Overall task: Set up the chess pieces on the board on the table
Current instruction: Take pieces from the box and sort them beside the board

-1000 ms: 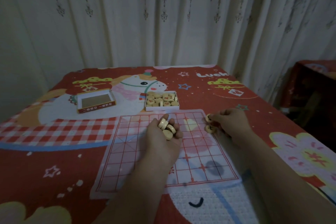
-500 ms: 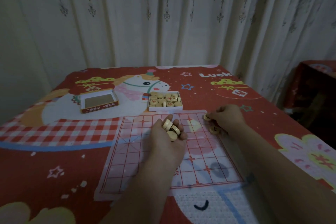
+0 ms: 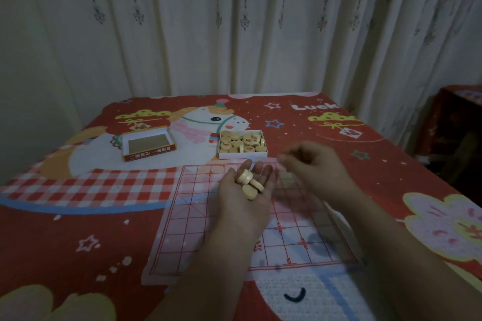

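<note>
Chess pieces (image 3: 242, 143), round and pale with red marks on top, fill the small white box (image 3: 243, 155) at the far edge of the board (image 3: 198, 219). We see them lying in it flat and close together. Left of that box sits the box lid (image 3: 149, 144), turned open side up, with nothing but its brown bottom showing inside. Both stand on the table (image 3: 52, 229), which has a red cloth with a white pony on it.

We see the board as a thin sheet with red lines, lying flat on the cloth near us.

Our left hand (image 3: 246, 195) is held palm up over the far part of the board. Its fingers are loosely spread and cupped a little, and a small pile of pieces (image 3: 249, 184) rests on the fingers and palm.

Our right hand (image 3: 313, 167) is up in the air, just to the right of the left hand and near the white box. It is blurry. Its fingers look curled in, but we cannot tell if they pinch a piece.
</note>
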`<state>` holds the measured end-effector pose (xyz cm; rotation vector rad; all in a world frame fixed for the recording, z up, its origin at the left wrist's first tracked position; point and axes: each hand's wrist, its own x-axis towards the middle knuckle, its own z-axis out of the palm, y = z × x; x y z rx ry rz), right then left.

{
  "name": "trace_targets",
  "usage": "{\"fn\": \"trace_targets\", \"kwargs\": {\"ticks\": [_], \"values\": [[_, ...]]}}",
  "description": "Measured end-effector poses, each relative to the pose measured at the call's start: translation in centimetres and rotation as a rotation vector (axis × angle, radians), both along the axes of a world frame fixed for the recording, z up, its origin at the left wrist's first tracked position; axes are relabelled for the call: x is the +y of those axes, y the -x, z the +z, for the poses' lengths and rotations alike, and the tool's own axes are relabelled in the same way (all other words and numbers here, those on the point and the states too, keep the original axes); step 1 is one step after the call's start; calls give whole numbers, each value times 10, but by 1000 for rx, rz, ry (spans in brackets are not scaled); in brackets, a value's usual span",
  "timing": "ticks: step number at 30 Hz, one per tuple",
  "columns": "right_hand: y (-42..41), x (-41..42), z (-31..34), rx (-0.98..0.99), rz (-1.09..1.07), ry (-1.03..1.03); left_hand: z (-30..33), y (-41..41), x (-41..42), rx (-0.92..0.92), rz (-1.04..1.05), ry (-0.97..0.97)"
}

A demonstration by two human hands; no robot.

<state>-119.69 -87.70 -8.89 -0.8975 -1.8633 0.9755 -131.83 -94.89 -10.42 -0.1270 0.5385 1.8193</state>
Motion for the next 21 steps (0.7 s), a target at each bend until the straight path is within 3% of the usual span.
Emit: {"fn": "trace_targets", "kwargs": {"ticks": [2, 5, 8, 16, 21], "values": [[10, -10, -5, -162, 157, -25, -1, 1, 0, -3, -16, -10], [17, -12, -15, -348, 186, -96, -4, 3, 3, 6, -14, -4], [14, -9, -16, -304, 166, -116, -6, 4, 5, 12, 12, -10], [11, -10, -11, -82, 159, 112, -5, 3, 5, 28, 5, -40], [11, -8, -13, -133, 205, 11, -5, 7, 4, 30, 28, -38]]}}
